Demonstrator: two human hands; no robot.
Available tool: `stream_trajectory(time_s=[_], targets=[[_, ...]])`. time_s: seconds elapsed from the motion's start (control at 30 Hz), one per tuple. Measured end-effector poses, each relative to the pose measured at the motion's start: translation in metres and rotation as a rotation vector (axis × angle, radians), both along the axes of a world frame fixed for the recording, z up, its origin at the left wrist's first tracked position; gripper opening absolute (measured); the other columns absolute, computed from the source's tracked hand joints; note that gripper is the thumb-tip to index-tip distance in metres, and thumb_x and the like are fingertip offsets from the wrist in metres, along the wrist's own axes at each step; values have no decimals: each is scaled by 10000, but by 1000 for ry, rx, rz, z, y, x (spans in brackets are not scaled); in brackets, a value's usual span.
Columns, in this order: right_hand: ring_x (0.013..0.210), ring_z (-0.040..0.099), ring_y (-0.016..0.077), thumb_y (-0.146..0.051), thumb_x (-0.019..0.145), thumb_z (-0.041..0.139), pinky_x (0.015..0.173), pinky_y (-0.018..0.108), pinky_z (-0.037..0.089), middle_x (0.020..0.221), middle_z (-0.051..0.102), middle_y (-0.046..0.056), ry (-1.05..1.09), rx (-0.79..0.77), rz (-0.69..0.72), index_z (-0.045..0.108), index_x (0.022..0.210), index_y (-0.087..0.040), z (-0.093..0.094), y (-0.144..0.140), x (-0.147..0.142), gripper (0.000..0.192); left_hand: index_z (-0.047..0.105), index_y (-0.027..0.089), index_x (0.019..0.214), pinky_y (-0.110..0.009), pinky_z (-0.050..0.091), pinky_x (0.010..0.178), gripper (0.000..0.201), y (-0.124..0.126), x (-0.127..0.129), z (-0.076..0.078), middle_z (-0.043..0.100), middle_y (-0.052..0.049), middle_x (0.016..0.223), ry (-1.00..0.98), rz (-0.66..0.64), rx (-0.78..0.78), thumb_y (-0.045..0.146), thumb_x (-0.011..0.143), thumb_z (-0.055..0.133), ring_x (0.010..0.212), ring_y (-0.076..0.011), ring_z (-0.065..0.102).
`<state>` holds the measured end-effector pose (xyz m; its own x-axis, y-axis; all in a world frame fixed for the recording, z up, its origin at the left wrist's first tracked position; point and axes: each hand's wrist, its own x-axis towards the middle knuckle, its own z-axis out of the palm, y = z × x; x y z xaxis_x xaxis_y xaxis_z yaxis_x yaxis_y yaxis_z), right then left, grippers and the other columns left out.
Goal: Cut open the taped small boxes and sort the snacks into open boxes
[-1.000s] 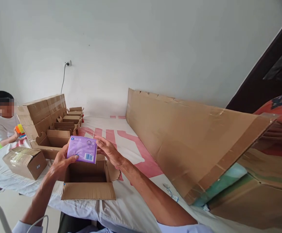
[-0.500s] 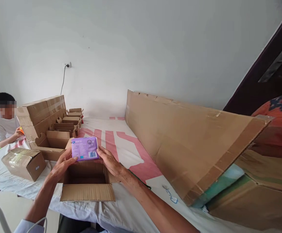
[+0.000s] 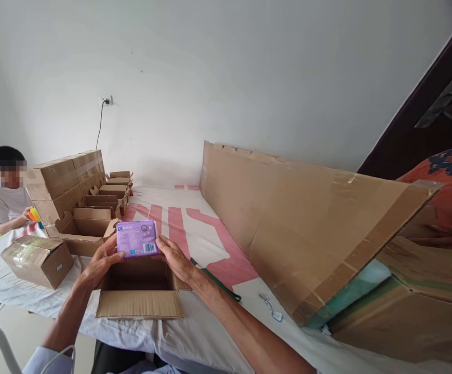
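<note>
A flat purple pack (image 3: 136, 238) with small print and a barcode is held up between both my hands; its exact kind cannot be read. My left hand (image 3: 105, 259) grips its left edge, thumb on the near face. At the right edge, my right hand (image 3: 172, 255) closes on it the same way, fingers partly hidden behind. Just below the pack stands an open cardboard box (image 3: 140, 305), its near flap folded outward and its inside dark.
Several open boxes (image 3: 91, 223) line up at left beside stacked closed cartons (image 3: 66, 176). A taped carton (image 3: 39, 259) sits nearer. A large cardboard panel (image 3: 304, 223) leans at right. A green-handled tool (image 3: 222, 283) lies behind my right forearm. Another person (image 3: 5, 202) sits far left.
The purple pack stays in both hands, nearly still. The view has shifted slightly. At far left, more of the orange and yellow item in the other person's hand shows.
</note>
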<state>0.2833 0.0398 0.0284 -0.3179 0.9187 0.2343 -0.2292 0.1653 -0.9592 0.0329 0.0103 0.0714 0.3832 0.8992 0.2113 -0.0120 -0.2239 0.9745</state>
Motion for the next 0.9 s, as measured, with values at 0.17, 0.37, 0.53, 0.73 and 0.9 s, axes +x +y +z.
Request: stream_trajectory(time_s=[0.17, 0.37, 0.53, 0.73, 0.9], targets=[[1149, 699, 281, -765, 900, 642, 908, 427, 609, 1219, 774, 71, -12, -2, -14, 727, 1269, -270, 0, 0, 0, 623, 478, 246, 1633, -464, 505, 1030, 856, 0, -1, -1, 702, -146, 1475, 3, 0, -4, 522, 888, 798, 1390, -409, 615], [1161, 688, 277, -773, 908, 634, 903, 419, 611, 1270, 756, 74, -18, -1, -8, 721, 1281, -269, 1, -1, 1, 633, 493, 252, 1624, -469, 511, 1023, 830, -1, 0, 0, 712, -142, 1462, 14, 16, -3, 527, 899, 790, 1393, -412, 611], [1154, 690, 276, -778, 906, 627, 895, 415, 614, 1305, 746, 73, -25, 8, -16, 720, 1278, -272, 0, -1, 1, 635, 502, 250, 1616, -457, 515, 1009, 834, -1, -1, -1, 715, -144, 1456, 19, 20, -12, 535, 890, 798, 1383, -410, 619], [1163, 675, 287, -735, 960, 599, 918, 428, 596, 1236, 755, 58, -26, 10, 7, 716, 1279, -299, -1, -2, 2, 553, 490, 261, 1626, -458, 530, 990, 854, -1, -2, -3, 719, -142, 1450, 30, 37, -20, 554, 885, 796, 1381, -415, 620], [1171, 662, 296, -705, 990, 584, 907, 424, 581, 1235, 753, 61, -24, 6, 15, 720, 1239, -299, -2, -3, 2, 495, 465, 270, 1639, -439, 524, 982, 848, 0, -3, -4, 691, -136, 1494, 39, 30, -21, 557, 904, 776, 1379, -402, 619]])
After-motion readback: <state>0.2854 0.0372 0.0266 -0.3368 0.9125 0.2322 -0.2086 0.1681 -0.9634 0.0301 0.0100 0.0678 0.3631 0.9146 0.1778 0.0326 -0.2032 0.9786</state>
